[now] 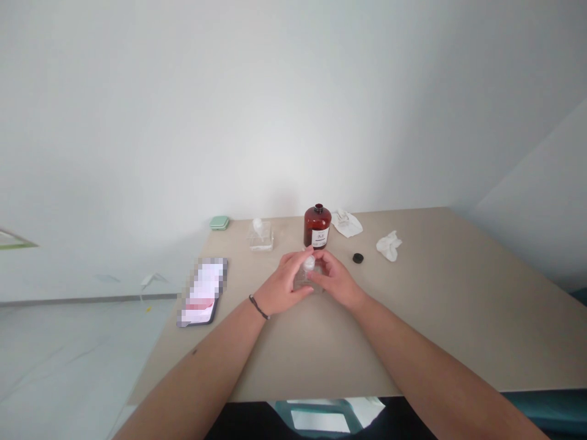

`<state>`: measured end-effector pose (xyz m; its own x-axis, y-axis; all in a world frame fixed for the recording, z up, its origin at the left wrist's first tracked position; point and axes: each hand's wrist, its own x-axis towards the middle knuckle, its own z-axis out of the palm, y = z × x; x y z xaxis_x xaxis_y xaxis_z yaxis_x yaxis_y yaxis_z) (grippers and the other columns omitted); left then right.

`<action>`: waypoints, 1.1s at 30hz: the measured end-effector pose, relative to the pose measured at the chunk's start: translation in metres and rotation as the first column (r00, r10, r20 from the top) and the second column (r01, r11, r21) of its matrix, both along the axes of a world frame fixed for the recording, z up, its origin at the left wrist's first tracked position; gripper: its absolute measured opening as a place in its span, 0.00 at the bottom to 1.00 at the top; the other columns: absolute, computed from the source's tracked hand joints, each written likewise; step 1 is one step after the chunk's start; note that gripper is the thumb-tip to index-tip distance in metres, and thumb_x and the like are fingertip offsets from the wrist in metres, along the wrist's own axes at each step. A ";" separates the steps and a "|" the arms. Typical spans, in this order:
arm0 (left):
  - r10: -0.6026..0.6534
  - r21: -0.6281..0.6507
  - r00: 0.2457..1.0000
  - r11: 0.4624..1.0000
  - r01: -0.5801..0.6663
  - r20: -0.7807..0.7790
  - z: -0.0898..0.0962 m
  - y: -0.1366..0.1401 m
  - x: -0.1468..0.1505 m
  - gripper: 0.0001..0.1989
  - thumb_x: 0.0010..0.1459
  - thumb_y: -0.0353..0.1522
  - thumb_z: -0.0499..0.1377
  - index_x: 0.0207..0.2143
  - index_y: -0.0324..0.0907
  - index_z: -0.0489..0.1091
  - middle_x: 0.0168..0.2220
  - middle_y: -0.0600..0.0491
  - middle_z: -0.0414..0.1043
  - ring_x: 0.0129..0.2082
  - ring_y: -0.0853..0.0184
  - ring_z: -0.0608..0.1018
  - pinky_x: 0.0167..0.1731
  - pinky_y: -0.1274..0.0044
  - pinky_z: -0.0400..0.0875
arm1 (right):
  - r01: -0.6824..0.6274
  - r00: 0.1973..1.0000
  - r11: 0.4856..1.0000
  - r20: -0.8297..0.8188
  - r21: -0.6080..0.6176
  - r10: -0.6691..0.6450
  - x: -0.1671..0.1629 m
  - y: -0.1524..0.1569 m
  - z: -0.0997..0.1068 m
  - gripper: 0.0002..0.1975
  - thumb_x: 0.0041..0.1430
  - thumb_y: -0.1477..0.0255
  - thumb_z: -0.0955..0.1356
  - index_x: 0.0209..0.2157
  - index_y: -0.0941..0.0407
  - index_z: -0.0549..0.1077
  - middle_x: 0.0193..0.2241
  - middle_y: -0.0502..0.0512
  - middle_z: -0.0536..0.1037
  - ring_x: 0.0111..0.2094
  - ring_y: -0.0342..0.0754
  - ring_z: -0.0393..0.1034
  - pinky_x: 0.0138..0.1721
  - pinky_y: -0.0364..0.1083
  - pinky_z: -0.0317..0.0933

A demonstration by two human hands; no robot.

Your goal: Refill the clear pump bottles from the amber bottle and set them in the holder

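Note:
A small clear glass bottle (300, 279) with a whitish, see-through rounded top (309, 263) stands on the table in front of me. My left hand (287, 284) curves around its left side, fingers reaching over the far side and thumb along the near side. From the right, my right hand (342, 281) closes on it, its thumb against the front just below the top. The fingers hide much of the glass. Directly behind stands a brown bottle (311, 232) with a white label and an uncovered neck. A black cap (358, 258) lies to the right.
A second clear glass container (261, 244) with a rounded top stands back left, near a small green case (219, 223). At the left edge lies a phone (204, 293). Two crumpled tissues (347, 225) (389, 245) rest at the back right. The wall borders the table's (440, 293) far edge.

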<state>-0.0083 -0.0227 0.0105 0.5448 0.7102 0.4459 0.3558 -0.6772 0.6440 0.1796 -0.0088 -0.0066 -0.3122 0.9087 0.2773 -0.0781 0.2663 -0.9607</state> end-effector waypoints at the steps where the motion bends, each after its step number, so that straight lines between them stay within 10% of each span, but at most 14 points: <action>1: 0.001 -0.002 1.000 1.000 -0.001 -0.002 0.000 0.000 0.000 0.43 0.58 0.30 0.64 0.70 0.51 0.45 0.67 0.44 0.56 0.64 0.51 0.62 0.64 0.53 0.59 | 0.004 1.000 1.000 0.000 -0.005 -0.004 0.000 0.000 0.000 0.18 0.54 0.58 0.74 0.41 0.52 0.70 0.40 0.53 0.76 0.42 0.50 0.71 0.48 0.52 0.64; 33: -0.003 -0.012 1.000 1.000 0.003 0.000 0.001 0.000 0.000 0.43 0.58 0.31 0.64 0.70 0.51 0.45 0.68 0.44 0.55 0.63 0.51 0.62 0.64 0.53 0.60 | -0.032 0.999 0.999 0.002 0.025 0.032 0.002 0.001 0.006 0.16 0.59 0.55 0.70 0.41 0.52 0.73 0.41 0.54 0.76 0.44 0.51 0.70 0.50 0.52 0.63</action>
